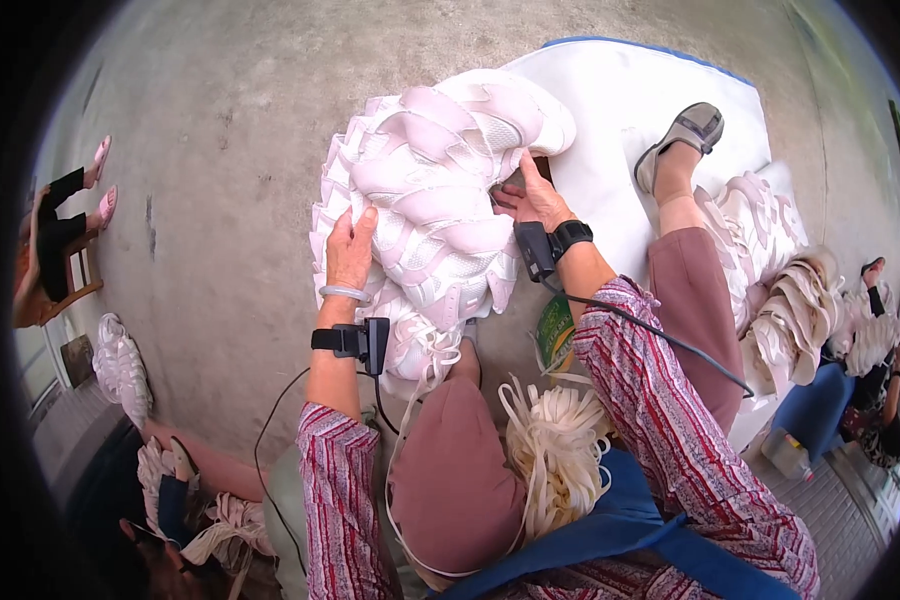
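Note:
A thick pile of white and pale pink shoe uppers (420, 170), nested one over another, lies in front of my knees. My left hand (348, 252) grips the pile's left side, thumb on top and other fingertips partly hidden. At the right edge, my right hand (538, 200) holds the pile with its thumb raised against the material and its fingers curled at the underside. Closest to me, a laced upper (422, 345) has its bow and loose lace ends showing. A bundle of cream laces (558, 455) rests by my right thigh.
A white sack (610, 90) with a blue edge lies ahead right, under my right foot. More uppers (755, 235) are heaped beyond my right leg. Cables trail from bands on both wrists. People sit at far left, lower left and far right, with further uppers (120, 370) on the left.

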Available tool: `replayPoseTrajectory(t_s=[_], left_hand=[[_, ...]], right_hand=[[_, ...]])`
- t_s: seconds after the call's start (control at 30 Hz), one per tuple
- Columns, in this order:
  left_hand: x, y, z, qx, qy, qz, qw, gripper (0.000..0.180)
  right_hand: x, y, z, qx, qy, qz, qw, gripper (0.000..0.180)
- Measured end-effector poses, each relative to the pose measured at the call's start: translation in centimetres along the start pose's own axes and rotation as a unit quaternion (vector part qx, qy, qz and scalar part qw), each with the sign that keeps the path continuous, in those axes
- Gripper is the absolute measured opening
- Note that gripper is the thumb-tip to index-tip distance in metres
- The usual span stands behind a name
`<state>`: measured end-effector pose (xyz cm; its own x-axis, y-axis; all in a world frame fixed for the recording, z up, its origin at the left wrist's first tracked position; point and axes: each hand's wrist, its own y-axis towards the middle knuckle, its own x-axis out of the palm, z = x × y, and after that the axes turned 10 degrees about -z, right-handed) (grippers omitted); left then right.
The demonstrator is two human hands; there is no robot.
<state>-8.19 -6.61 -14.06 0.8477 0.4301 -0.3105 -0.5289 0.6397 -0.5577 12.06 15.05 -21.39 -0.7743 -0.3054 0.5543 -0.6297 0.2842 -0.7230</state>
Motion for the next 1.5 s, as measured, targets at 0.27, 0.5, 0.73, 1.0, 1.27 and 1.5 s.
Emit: replayPoseTrajectory(t_s=[0.27,0.5,0.73,1.0,1.27,1.5], left_hand=[[0.8,-1.1,-1.3,0.020,-0.101,0.021,0.994,0.056],[1.7,-1.9,-1.7,0.002,-0.320,0.003,0.947,0.037],[4.6,-4.2,-3.7,-0.031,-0.474,-0.085,0.876,0.027],[3.9,-3.0,-3.1,-0.102,-0.359,-0.151,0.916,0.024],[4.2,-2.2,-3.7,-0.093,-0.390,-0.208,0.892,0.017],[4.5,-3.5,-3.3,-0.084,-0.420,-0.170,0.888,0.019]], right_hand=[[4.3,0.9,-2.4,-0.139,0.135,-0.053,0.980,0.053],[10.2,-3.2,-8.2,-0.213,-0.026,-0.147,0.966,0.051],[14.8,-6.3,-8.6,-0.259,-0.441,-0.069,0.856,0.086],[9.5,-5.0,-7.6,-0.209,-0.185,-0.066,0.958,0.089],[5.7,-4.8,-9.0,-0.062,-0.054,-0.156,0.984,0.020],[6.6,-5.7,-9.6,-0.179,-0.586,-0.018,0.790,0.057]])
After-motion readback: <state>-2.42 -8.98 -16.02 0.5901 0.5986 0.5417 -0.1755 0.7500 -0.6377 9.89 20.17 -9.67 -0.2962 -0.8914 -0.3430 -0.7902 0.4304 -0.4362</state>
